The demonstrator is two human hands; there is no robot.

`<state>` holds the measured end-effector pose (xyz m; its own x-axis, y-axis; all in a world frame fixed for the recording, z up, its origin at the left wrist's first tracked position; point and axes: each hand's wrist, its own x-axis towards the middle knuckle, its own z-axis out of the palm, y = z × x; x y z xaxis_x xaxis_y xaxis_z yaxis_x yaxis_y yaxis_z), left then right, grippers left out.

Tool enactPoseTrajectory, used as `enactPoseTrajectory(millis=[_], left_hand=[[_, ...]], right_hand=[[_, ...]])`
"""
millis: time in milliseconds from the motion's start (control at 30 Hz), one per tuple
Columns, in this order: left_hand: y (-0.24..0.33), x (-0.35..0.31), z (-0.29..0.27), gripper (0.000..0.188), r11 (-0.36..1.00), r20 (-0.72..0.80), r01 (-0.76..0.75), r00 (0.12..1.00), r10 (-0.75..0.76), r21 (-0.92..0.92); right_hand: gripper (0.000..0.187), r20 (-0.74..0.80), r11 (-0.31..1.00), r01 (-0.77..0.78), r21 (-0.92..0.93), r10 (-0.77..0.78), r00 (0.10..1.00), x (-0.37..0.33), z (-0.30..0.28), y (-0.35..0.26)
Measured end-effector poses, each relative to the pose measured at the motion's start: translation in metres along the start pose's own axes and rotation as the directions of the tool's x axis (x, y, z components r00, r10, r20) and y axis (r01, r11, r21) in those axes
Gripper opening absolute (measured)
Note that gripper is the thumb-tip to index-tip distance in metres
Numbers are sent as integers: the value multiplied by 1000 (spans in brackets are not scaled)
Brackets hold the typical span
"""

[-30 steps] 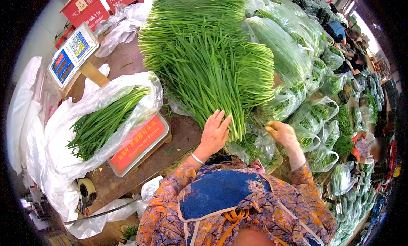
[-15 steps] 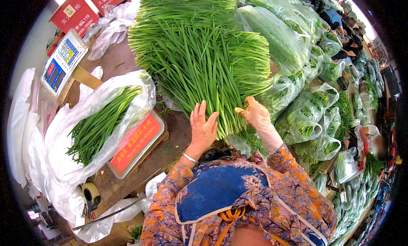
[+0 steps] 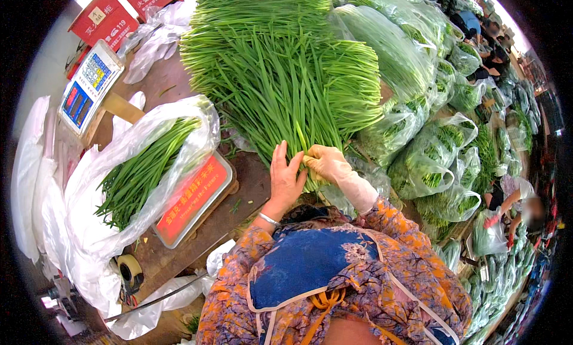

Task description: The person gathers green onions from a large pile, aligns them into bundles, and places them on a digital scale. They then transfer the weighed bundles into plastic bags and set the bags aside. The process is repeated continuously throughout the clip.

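Observation:
A big heap of green garlic chives (image 3: 268,82) lies in front of me, its pale stem ends gathered near my body. My right hand (image 3: 328,164), in a pale glove, is closed around some of those stem ends. Bare and wearing a silver bracelet, my left hand (image 3: 286,177) rests against the left side of the stems. Its fingers are stretched out, and its thumb is close to the right hand's fingertips. Part of the stems is hidden under the hands.
On the left, an open plastic bag of chives (image 3: 140,160) sits on a red-topped scale (image 3: 194,202) with a display (image 3: 89,88). A tape roll (image 3: 129,272) is at the table's near edge. Filled clear bags (image 3: 439,157) crowd the right. Other people (image 3: 516,211) work at far right.
My right hand has moved left and closed on the stem ends beside my left hand. My left hand has barely shifted.

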<state>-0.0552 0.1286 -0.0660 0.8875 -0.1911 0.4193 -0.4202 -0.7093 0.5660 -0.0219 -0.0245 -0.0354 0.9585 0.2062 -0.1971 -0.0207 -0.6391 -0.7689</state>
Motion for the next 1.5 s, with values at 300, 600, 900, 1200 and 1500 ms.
enactPoseTrajectory(millis=[300, 600, 900, 1200, 1500], left_hand=[[6, 2, -8, 45, 997, -49, 40, 998, -44, -69], [-3, -4, -3, 36, 889, 155, 445, 891, -426, -113], [-37, -48, -11, 34, 726, 93, 639, 764, -639, -255], [11, -4, -23, 57, 93, 492, 649, 654, -575, -755], [-40, -39, -14, 34, -465, 700, 523, 537, -471, -714]], right_hand=[[31, 76, 917, -359, 171, 351, 933, -68, -106, 34], [20, -141, 985, 166, -47, -171, 975, -28, -32, 12], [72, -188, 960, -237, -150, 208, 960, -33, -55, 38], [50, -169, 989, 60, 137, -36, 985, -36, 20, 14], [56, 291, 955, 271, -122, -227, 929, -64, 3, -60]])
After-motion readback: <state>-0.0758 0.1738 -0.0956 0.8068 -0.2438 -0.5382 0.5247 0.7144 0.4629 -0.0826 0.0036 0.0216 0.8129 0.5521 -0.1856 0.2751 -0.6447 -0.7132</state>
